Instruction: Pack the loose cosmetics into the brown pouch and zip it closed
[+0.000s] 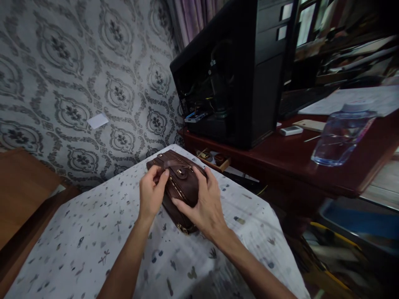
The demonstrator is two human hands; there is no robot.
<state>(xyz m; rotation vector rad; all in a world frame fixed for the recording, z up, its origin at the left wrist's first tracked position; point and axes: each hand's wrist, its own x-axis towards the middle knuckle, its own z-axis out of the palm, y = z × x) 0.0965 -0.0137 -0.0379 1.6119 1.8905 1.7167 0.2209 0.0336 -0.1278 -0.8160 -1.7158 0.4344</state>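
Observation:
A brown leather handbag point(173, 197) with gold zippers and metal fittings lies on a white cloth point(102, 232) printed with small plants. At its left side, my left hand point(150, 193) has thumb and forefinger drawn together near the zipper and strap. Whatever lies between those fingertips is too small to make out. My right hand point(205, 203) grips the bag from the right, its fingers over the top and its thumb along the near side, across from the zipper. The zipper's far end and part of the bag's right side are hidden by my hands.
To the right stands a dark red desk point(299, 166) bearing a black computer case point(240, 83), a clear bottle point(338, 135) and papers point(355, 99). A small open drawer point(222, 164) juts out below the case. Brown board point(28, 191) stands at left, by the patterned wall point(93, 62).

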